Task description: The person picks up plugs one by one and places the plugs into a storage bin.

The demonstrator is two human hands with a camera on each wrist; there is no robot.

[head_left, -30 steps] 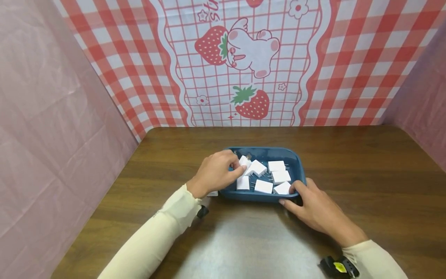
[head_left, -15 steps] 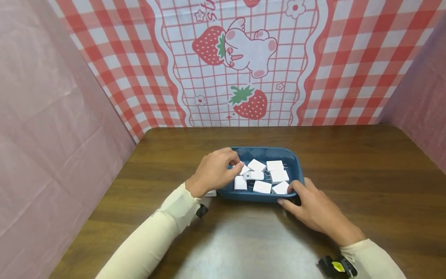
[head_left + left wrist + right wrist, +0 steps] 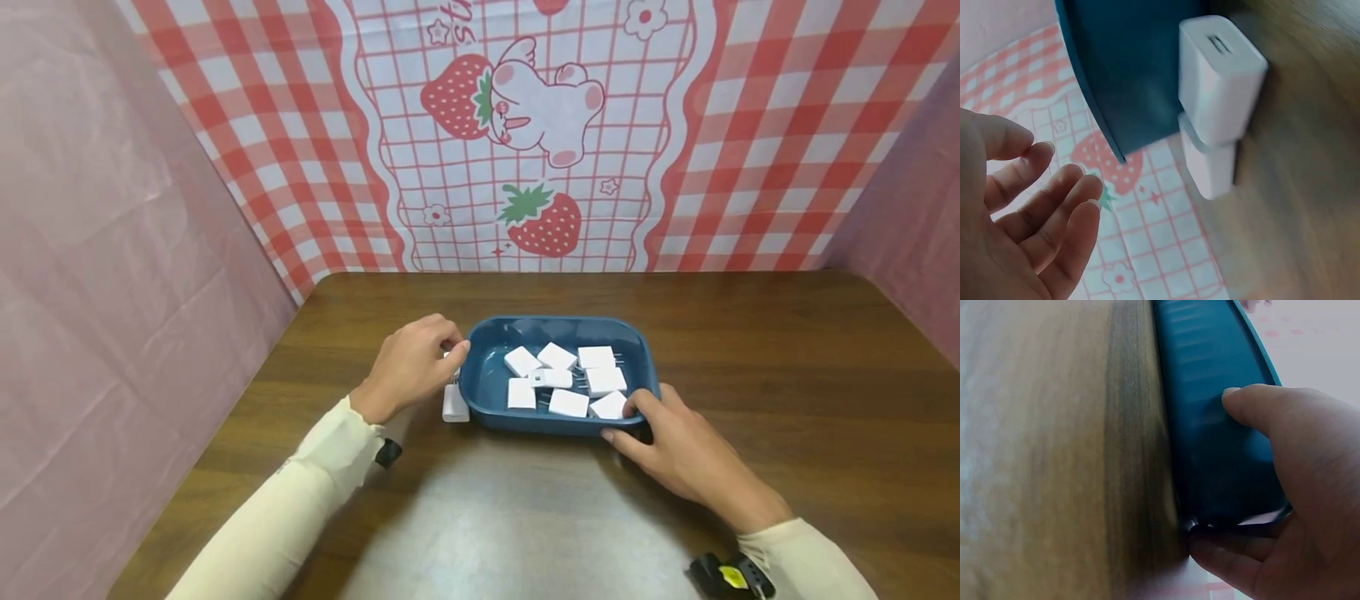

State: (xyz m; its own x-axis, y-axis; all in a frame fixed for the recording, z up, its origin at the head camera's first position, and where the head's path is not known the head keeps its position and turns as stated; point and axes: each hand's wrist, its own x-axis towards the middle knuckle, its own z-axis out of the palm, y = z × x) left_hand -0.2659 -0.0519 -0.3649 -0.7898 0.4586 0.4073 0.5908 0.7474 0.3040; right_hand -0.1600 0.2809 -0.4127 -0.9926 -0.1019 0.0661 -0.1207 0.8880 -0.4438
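Note:
A blue plastic tub sits on the table with several white charger plugs inside, some with prongs showing. My right hand grips its near right corner; in the right wrist view the thumb lies along the outer wall. Just left of the tub, my left hand hovers with loosely bent fingers. The left wrist view shows nothing between those fingers. Two more chargers stand outside against the tub's left end: a nearer charger with a USB port and a farther charger, mostly hidden by the hand in the head view.
The brown wooden table extends around the tub. Behind it hangs a red checked cloth with strawberry prints. A pink cloth hangs at the left side.
My left hand has let go of a charger inside the tub and moved left over the rim. One charger there now lies flat across the middle. The right hand keeps its grip.

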